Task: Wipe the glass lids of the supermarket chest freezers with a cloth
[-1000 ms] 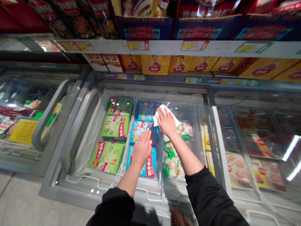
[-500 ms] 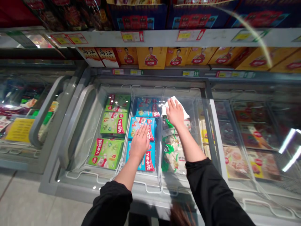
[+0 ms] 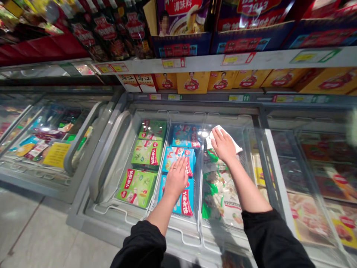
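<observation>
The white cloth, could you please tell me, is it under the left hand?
No, the white cloth lies under the right hand, apart from the left hand.

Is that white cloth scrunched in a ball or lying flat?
Lying flat: the white cloth is under the right hand, its edges showing on both sides. Whether it's folded into layers, I cannot tell.

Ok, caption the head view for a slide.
Right hand flat on a white cloth, left hand above blue boxes, over a glass-topped freezer.
</observation>
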Demonstrator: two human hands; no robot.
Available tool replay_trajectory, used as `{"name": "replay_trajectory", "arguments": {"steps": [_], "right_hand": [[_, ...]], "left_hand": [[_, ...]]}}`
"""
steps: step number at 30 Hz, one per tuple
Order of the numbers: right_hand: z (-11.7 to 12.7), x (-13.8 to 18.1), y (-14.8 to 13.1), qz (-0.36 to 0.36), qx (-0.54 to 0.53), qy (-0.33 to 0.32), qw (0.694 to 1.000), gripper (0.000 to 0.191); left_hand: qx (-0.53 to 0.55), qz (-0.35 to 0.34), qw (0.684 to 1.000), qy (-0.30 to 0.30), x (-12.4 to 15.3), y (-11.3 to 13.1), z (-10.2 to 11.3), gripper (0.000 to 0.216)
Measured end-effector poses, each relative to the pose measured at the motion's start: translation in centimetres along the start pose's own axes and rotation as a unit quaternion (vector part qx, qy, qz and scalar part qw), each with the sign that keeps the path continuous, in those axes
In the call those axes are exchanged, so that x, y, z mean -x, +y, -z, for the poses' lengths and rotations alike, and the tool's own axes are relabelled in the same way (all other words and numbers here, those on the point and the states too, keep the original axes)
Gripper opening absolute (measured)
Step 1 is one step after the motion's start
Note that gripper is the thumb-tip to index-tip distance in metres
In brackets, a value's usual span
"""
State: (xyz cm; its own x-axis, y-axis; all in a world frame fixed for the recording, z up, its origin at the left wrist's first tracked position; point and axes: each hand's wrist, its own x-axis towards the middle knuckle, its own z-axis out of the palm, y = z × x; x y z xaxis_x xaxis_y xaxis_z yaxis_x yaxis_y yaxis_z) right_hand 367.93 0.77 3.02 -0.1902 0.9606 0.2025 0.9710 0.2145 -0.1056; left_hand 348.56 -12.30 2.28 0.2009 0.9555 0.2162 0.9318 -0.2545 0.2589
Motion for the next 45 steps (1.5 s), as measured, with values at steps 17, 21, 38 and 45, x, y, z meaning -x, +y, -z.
{"name": "replay_trajectory", "arguments": {"steps": [17, 21, 38, 45], "right_hand": [[0.7, 1.8, -1.1, 0.068, -0.015, -0.027, 0.997, 0.046], [-0.1, -2.8, -0.7, 0.001, -0.002, -0.013, 1.0, 0.046], [0.0, -2.9, -2.7, 0.063, 0.002, -0.035, 0.997, 0.045], [-0.1, -1.1, -5.6, 0.13, -0.022, -0.043, 0.99, 0.044]], "left_hand": [[0.02, 0.004, 1.0, -0.004, -0.1, -0.3, -0.4, 0.051], [0.019, 0.007, 1.0, -0.011, -0.1, -0.2, -0.4, 0.05], [0.039, 0.008, 0.999, -0.023, -0.6, -0.4, 0.0, 0.052], [0.052, 0.023, 0.998, -0.035, -0.7, -0.2, -0.1, 0.052]]}}
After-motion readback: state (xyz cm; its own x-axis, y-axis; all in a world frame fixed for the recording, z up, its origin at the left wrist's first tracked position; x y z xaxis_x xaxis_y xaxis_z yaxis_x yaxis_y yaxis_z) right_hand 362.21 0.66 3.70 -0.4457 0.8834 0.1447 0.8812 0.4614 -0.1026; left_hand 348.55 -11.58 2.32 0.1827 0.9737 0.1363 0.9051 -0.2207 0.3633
